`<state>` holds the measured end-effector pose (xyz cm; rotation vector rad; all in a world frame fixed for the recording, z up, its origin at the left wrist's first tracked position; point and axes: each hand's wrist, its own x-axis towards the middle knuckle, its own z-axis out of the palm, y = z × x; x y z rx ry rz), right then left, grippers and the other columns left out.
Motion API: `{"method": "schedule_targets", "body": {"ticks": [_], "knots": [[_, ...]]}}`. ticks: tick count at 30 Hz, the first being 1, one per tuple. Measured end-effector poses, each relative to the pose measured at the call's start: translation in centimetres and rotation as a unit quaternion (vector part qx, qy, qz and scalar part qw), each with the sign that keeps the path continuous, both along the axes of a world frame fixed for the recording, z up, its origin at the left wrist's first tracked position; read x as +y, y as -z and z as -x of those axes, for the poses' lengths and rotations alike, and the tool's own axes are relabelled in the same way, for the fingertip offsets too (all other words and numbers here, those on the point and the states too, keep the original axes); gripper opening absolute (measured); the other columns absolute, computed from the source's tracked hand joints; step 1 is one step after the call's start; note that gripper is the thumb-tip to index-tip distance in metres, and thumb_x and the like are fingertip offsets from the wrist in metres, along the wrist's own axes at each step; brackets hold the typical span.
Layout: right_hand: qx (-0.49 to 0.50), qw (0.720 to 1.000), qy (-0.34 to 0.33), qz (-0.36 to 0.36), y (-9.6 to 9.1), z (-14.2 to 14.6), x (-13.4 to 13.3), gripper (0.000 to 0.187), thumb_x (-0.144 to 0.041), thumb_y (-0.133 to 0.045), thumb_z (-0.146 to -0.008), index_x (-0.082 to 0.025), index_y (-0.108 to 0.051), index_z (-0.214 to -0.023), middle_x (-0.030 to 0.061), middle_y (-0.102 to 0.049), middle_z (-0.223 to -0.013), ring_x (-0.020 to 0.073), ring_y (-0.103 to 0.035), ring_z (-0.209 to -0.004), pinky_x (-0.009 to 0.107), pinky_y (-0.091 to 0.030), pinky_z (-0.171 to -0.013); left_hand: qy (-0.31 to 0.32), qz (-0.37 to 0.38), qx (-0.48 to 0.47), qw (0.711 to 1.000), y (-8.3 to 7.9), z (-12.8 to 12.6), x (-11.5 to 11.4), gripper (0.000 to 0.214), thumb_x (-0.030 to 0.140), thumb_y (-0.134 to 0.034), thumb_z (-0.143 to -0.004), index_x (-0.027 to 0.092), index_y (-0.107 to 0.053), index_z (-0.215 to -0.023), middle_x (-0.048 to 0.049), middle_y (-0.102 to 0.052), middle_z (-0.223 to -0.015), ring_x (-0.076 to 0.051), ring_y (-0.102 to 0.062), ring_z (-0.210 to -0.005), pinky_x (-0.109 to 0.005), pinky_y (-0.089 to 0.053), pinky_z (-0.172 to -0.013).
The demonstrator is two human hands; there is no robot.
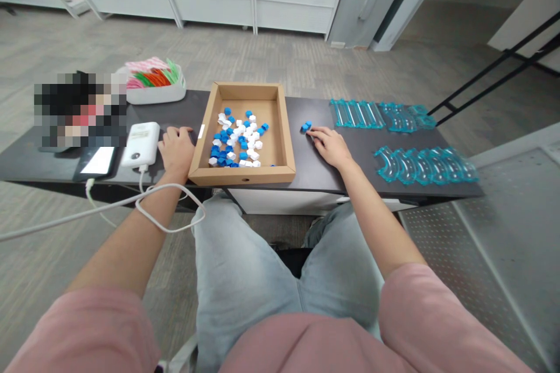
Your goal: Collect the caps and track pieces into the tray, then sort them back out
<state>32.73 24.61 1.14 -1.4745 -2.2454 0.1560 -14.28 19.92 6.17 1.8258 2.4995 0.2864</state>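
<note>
My right hand lies on the dark table with its fingers stretched out. Its fingertips are at a couple of small blue plastic pieces, seemingly touching them but not gripping them. To the left, a shallow cardboard box holds many small blue and white faceted pieces, mostly in its left and near part. My left hand rests palm down on the table against the outside of the box's left wall. Its fingers are loosely extended, and I see nothing in them.
Teal-edged clear plastic parts stand in a back row and a front row on the right. On the left are a white power bank, a phone, a tub of colourful strips and a blurred patch. A white cable loops over my left forearm.
</note>
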Motion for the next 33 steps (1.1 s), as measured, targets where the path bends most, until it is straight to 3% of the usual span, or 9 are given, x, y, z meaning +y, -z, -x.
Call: {"method": "schedule_targets", "body": {"ticks": [4, 9, 12, 16, 19, 22, 27, 30, 33], "knots": [[0.009, 1.000, -0.001, 0.005, 0.2, -0.3, 0.1, 0.046, -0.029, -0.052, -0.114, -0.030, -0.084, -0.148, 0.0135, -0.078, -0.155, 0.0382, -0.073, -0.137, 0.062, -0.059, -0.118, 0.002, -0.002, -0.005, 1.000, 0.0, 0.0, -0.1, 0.058, 0.033, -0.037, -0.117, 0.009, -0.061, -0.164, -0.0320, -0.057, -0.165, -0.046, -0.055, -0.149, -0.057, -0.043, -0.121], [0.130, 0.991, 0.008, -0.019, -0.9, 0.7, -0.3, 0.040, -0.043, -0.052, -0.119, -0.027, -0.084, -0.137, 0.0142, -0.080, -0.131, 0.0318, -0.075, -0.110, 0.049, -0.062, -0.102, 0.004, -0.005, -0.008, 1.000, 0.1, -0.1, -0.2, 0.059, 0.034, -0.038, -0.115, 0.010, -0.063, -0.163, -0.0324, -0.058, -0.164, -0.047, -0.056, -0.148, -0.057, -0.044, -0.120], [0.124, 0.991, -0.045, -0.033, -3.2, 4.2, 0.1, 0.037, -0.047, -0.054, -0.121, -0.028, -0.083, -0.133, 0.0122, -0.079, -0.123, 0.0309, -0.071, -0.106, 0.049, -0.058, -0.104, -0.003, -0.019, -0.002, 1.000, 0.1, -0.2, -0.2, 0.059, 0.033, -0.037, -0.114, 0.012, -0.065, -0.161, -0.0331, -0.060, -0.162, -0.048, -0.057, -0.148, -0.057, -0.045, -0.120], [0.016, 0.991, -0.125, -0.034, -5.9, 11.3, 3.0, 0.029, -0.042, -0.061, -0.118, -0.030, -0.084, -0.131, 0.0119, -0.081, -0.124, 0.0378, -0.066, -0.123, 0.058, -0.048, -0.115, -0.008, -0.017, -0.001, 1.000, -0.2, -0.5, -0.3, 0.059, 0.033, -0.039, -0.112, 0.014, -0.066, -0.161, -0.0324, -0.061, -0.162, -0.048, -0.058, -0.149, -0.056, -0.045, -0.120], [-0.059, 0.989, -0.132, -0.013, -5.7, 15.3, 6.7, 0.018, -0.034, -0.071, -0.112, -0.027, -0.088, -0.110, 0.0130, -0.083, -0.112, 0.0428, -0.064, -0.128, 0.067, -0.041, -0.119, -0.011, -0.012, -0.002, 1.000, -0.5, -0.7, -0.4, 0.059, 0.035, -0.041, -0.112, 0.015, -0.066, -0.161, -0.0313, -0.061, -0.163, -0.047, -0.058, -0.149, -0.055, -0.045, -0.121], [-0.111, 0.987, -0.117, 0.026, -4.4, 17.0, 9.4, 0.008, -0.023, -0.085, -0.099, -0.025, -0.086, -0.092, 0.0114, -0.082, -0.096, 0.0425, -0.067, -0.120, 0.071, -0.038, -0.120, -0.012, -0.012, 0.001, 1.000, -0.6, -0.9, -0.5, 0.058, 0.033, -0.043, -0.111, 0.015, -0.066, -0.161, -0.0314, -0.061, -0.164, -0.047, -0.058, -0.149, -0.054, -0.045, -0.120], [-0.039, 0.992, -0.116, 0.031, -4.1, 16.6, 9.6, 0.002, -0.023, -0.086, -0.098, -0.025, -0.086, -0.099, 0.0095, -0.083, -0.102, 0.0370, -0.075, -0.112, 0.065, -0.045, -0.120, -0.008, -0.013, 0.001, 1.000, -0.5, -0.9, -0.5, 0.058, 0.030, -0.041, -0.113, 0.013, -0.066, -0.162, -0.0315, -0.062, -0.163, -0.046, -0.058, -0.150, -0.055, -0.046, -0.121], [0.076, 0.991, -0.105, 0.019, -5.2, 14.7, 9.0, 0.017, -0.033, -0.085, -0.104, -0.025, -0.084, -0.119, 0.0096, -0.082, -0.115, 0.0329, -0.076, -0.111, 0.053, -0.057, -0.110, -0.007, -0.016, 0.003, 1.000, -0.3, -0.7, -0.4, 0.058, 0.029, -0.040, -0.112, 0.013, -0.066, -0.162, -0.0314, -0.062, -0.162, -0.046, -0.059, -0.150, -0.055, -0.046, -0.121], [0.184, 0.979, -0.082, 0.032, -5.9, 11.0, 8.8, 0.031, -0.040, -0.084, -0.105, -0.025, -0.080, -0.131, 0.0085, -0.081, -0.118, 0.0275, -0.077, -0.102, 0.045, -0.063, -0.097, -0.006, -0.019, 0.005, 1.000, -0.1, -0.6, -0.3, 0.057, 0.029, -0.041, -0.112, 0.014, -0.066, -0.161, -0.0309, -0.063, -0.161, -0.046, -0.059, -0.150, -0.055, -0.046, -0.120]]}}
